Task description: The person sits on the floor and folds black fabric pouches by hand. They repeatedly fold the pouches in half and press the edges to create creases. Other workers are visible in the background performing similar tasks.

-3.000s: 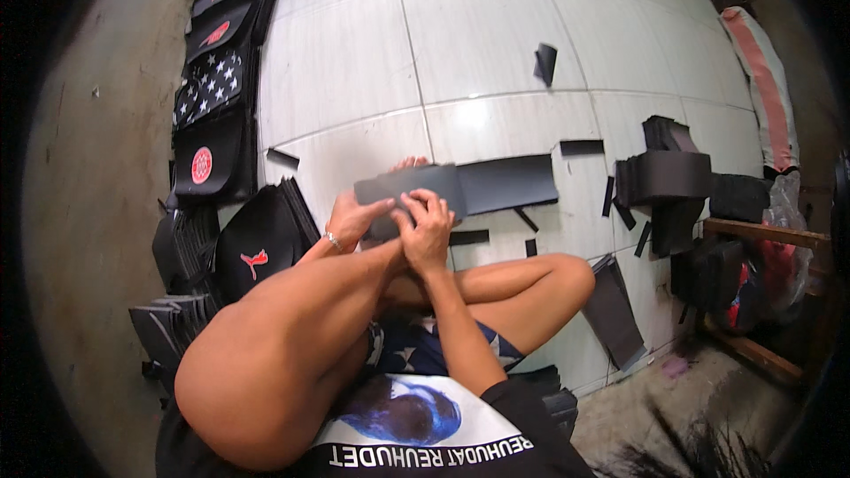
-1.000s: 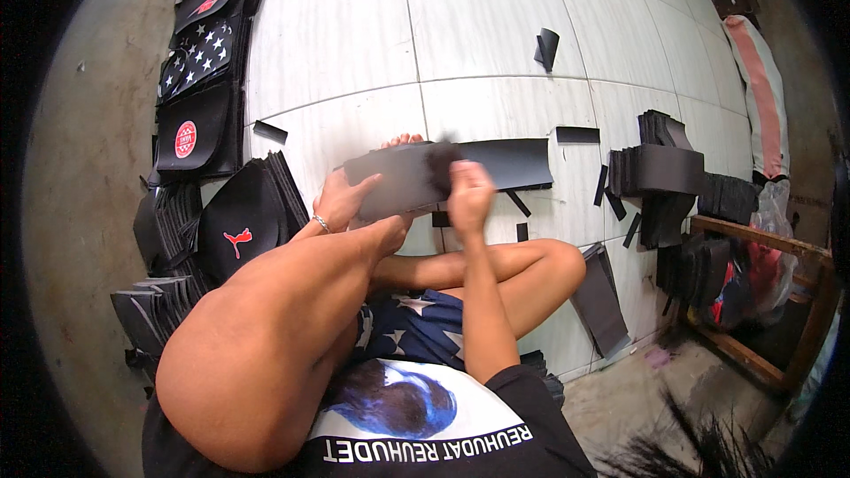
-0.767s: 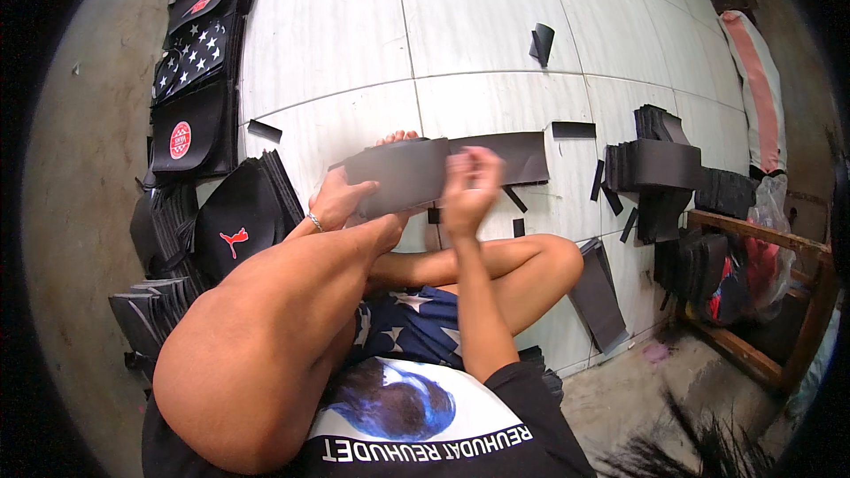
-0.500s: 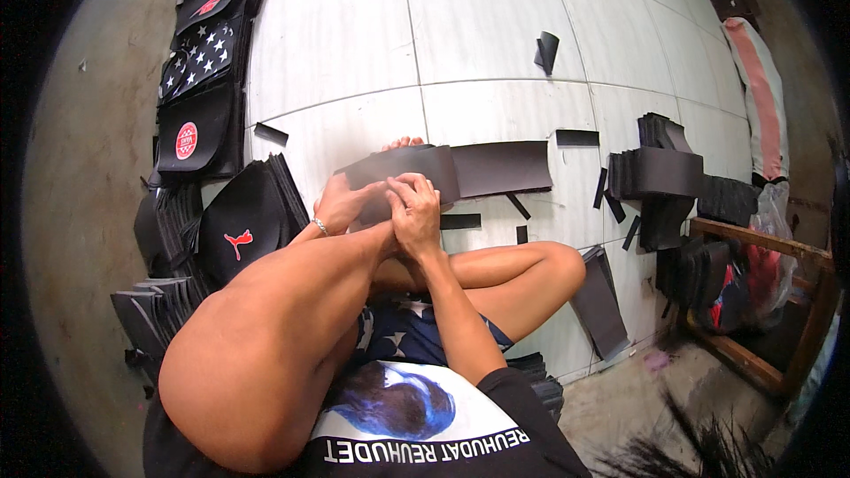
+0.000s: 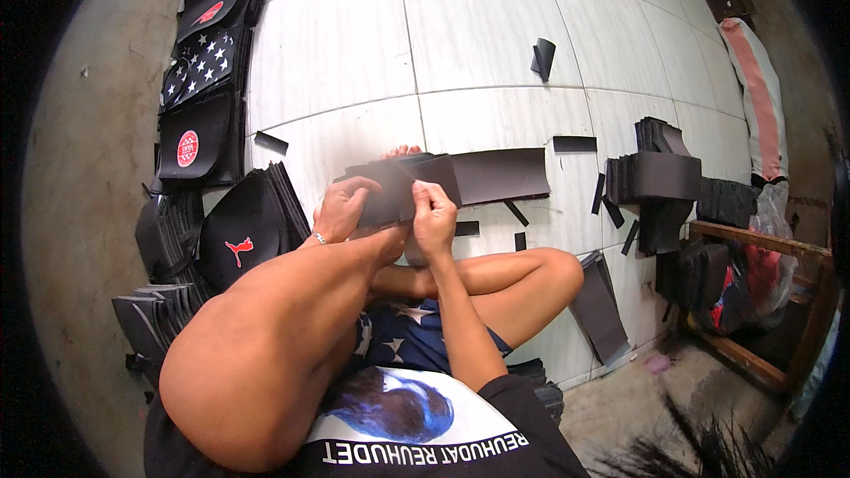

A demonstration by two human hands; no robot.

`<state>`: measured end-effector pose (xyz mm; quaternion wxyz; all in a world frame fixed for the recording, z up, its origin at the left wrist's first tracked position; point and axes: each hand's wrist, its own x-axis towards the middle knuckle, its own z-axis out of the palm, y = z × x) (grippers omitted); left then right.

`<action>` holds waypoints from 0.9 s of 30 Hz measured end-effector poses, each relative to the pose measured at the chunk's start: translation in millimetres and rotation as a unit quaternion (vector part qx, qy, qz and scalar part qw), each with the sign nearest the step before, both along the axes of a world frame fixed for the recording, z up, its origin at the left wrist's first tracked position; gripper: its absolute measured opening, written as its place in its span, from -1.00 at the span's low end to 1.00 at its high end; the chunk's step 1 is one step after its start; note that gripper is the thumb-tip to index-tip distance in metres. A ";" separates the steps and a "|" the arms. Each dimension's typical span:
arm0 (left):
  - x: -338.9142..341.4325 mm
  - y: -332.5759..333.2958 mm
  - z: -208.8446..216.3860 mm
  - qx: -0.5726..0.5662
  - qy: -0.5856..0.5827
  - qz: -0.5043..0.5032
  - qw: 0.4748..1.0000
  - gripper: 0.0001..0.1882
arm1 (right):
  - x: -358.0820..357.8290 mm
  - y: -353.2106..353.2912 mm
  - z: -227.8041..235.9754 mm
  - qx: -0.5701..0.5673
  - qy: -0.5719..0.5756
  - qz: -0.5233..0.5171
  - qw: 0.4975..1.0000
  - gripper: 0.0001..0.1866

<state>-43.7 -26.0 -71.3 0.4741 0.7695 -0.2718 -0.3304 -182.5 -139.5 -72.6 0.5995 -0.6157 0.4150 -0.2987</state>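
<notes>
A dark grey-black flat sheet (image 5: 388, 201) of flexible material lies in front of my raised shin, blurred in places. My left hand (image 5: 345, 209), with a bracelet at the wrist, grips its left side, fingers bent over the top. Pinched thumb to finger, my right hand (image 5: 434, 219) holds the sheet's right part. Under and beyond it, a longer dark strip (image 5: 505, 173) stretches to the right on the tiles. The toes of my foot (image 5: 402, 151) show just past the sheet's far edge.
Black flaps with printed emblems (image 5: 190, 143) stand in stacks along the left. To the right are a crossed pile of dark strips (image 5: 668, 175) and a wooden frame (image 5: 739, 356). Small black offcuts (image 5: 575, 143) and a curled piece (image 5: 543, 60) lie scattered over white tiles.
My hands, whose fingertips were close together over the sheet, are now apart. The right one has shifted right and slightly nearer to me; the left stays at the sheet's left side.
</notes>
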 end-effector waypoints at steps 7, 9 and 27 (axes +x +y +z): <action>-4.1 -8.0 6.4 0.040 0.034 -0.035 0.998 -0.74 | 2.8 10.6 15.9 -0.202 0.091 0.127 0.967 -0.78; -8.3 -12.8 22.5 0.049 0.044 -0.012 0.998 -0.73 | 4.1 8.5 21.6 -0.209 0.073 0.117 0.968 -0.81; 2.6 -10.0 5.3 0.035 0.247 0.099 0.963 -0.68 | -10.0 -42.5 34.2 -0.192 0.028 0.037 0.980 -0.56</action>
